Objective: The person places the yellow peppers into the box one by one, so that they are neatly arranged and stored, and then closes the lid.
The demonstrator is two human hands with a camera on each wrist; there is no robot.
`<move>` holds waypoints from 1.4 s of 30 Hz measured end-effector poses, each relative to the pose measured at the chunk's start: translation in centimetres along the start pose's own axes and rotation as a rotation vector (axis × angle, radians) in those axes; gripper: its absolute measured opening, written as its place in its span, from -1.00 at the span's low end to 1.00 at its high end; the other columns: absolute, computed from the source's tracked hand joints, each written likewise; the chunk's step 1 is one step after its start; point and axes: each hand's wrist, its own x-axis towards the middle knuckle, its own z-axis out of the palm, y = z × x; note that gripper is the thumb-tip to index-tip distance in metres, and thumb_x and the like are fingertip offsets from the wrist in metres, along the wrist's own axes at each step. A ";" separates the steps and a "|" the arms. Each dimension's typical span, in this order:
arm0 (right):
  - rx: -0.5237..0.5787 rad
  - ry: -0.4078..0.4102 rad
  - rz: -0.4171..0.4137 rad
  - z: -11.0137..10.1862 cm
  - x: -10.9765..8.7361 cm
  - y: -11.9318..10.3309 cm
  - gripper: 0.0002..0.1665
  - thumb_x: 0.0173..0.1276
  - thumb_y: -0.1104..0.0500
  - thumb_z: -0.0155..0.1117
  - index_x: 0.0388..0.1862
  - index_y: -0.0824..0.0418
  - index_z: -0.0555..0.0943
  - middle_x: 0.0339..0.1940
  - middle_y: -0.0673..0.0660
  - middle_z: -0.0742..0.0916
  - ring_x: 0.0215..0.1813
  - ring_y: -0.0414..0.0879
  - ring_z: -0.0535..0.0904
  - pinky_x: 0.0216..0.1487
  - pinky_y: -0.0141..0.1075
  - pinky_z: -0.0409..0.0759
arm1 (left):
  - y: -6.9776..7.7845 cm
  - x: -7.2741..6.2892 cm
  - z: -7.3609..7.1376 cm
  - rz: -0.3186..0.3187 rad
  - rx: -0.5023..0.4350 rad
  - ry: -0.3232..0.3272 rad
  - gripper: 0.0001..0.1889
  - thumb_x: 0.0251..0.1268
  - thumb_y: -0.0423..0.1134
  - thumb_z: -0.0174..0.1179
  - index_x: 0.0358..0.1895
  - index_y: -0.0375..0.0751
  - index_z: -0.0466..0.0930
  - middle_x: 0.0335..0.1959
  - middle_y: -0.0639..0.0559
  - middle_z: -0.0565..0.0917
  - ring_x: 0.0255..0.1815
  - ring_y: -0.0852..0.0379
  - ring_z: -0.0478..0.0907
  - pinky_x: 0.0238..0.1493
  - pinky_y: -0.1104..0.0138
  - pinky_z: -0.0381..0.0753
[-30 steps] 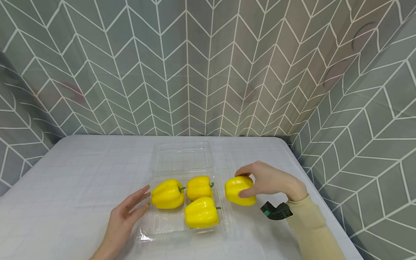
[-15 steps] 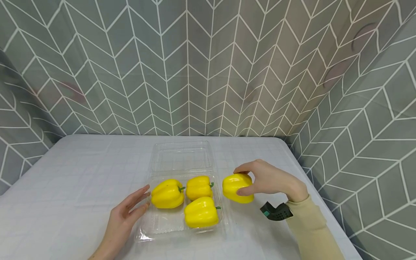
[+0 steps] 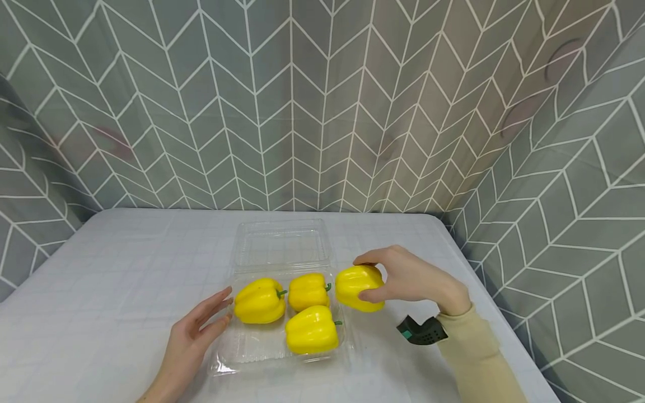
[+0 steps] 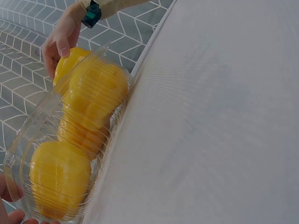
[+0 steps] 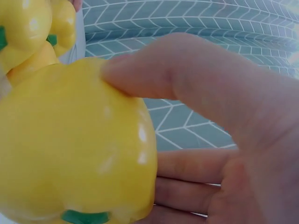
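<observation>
My right hand (image 3: 415,280) grips a yellow bell pepper (image 3: 353,282) between thumb and fingers, at the right rim of a clear plastic clamshell container (image 3: 259,350). In the right wrist view, the held pepper (image 5: 74,144) shows its green stem at the bottom, with the thumb across its upper side. Three yellow peppers sit in the container: one at left (image 3: 259,301), one at back right (image 3: 308,292) and one at front right (image 3: 312,330). My left hand (image 3: 188,336) rests its fairly straight fingers against the container's left side. In the left wrist view, its fingertips (image 4: 11,189) touch the container's wall.
The container's clear lid (image 3: 282,243) lies folded back behind the tray. A white cloth covers the table (image 3: 126,268). Grey curtains (image 3: 322,106) with a white zigzag pattern hang behind and on both sides. A black band (image 3: 422,331) is at the right wrist.
My right hand has moved left and slightly back with the pepper, bringing it to the container's right edge. My left hand and the three peppers in the container have stayed put.
</observation>
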 end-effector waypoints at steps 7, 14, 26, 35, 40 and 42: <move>0.001 0.004 -0.019 0.3 0.2 -0.3 -0.40 0.19 -0.05 0.48 0.17 0.15 0.63 0.08 -0.06 0.73 0.03 -0.19 0.61 0.17 -0.18 0.63 | 0.0 0.0 0.1 0.017 -0.011 -0.002 -0.54 0.45 -0.35 0.18 0.37 -0.23 0.44 0.37 0.10 0.52 0.22 0.47 0.50 0.08 0.59 0.60; -0.009 0.013 -0.022 0.4 0.2 -0.7 -0.40 0.19 -0.06 0.47 0.17 0.16 0.63 0.05 -0.06 0.73 -0.04 -0.22 0.59 0.12 -0.21 0.63 | -0.1 0.0 0.1 0.013 -0.006 -0.001 -0.54 0.44 -0.34 0.19 0.37 -0.22 0.44 0.37 0.08 0.52 0.21 0.48 0.50 0.07 0.58 0.61; 0.027 0.048 -0.073 0.8 0.8 -1.9 -0.39 0.20 -0.05 0.46 0.20 0.16 0.62 0.06 -0.05 0.73 -0.08 -0.25 0.59 0.05 -0.30 0.65 | 0.0 -0.1 0.1 0.015 -0.003 0.008 -0.54 0.46 -0.33 0.18 0.37 -0.21 0.44 0.36 0.13 0.52 0.21 0.48 0.51 0.07 0.59 0.60; 0.057 0.073 -0.129 1.3 1.3 -3.0 -0.41 0.21 -0.05 0.47 0.18 0.15 0.62 0.06 -0.06 0.73 -0.06 -0.26 0.60 0.06 -0.28 0.67 | 0.0 0.0 -0.3 -0.047 0.047 -0.007 -0.55 0.51 -0.23 0.13 0.40 -0.11 0.43 0.41 -0.04 0.48 0.23 0.50 0.48 0.11 0.64 0.54; 0.070 0.054 -0.144 1.6 1.7 -3.9 -0.40 0.22 -0.05 0.47 0.20 0.14 0.61 0.07 -0.07 0.73 -0.04 -0.27 0.60 0.08 -0.34 0.65 | 0.1 0.0 -0.3 -0.042 0.059 -0.006 -0.56 0.52 -0.23 0.12 0.40 -0.09 0.43 0.41 -0.02 0.49 0.23 0.52 0.47 0.10 0.65 0.53; 0.069 0.049 -0.146 1.7 1.9 -4.3 -0.39 0.22 -0.05 0.47 0.21 0.15 0.60 0.08 -0.06 0.73 -0.04 -0.26 0.61 0.08 -0.34 0.65 | 0.0 0.0 -0.2 -0.033 0.059 -0.003 -0.57 0.51 -0.25 0.12 0.39 -0.09 0.44 0.40 -0.01 0.49 0.22 0.52 0.48 0.09 0.66 0.54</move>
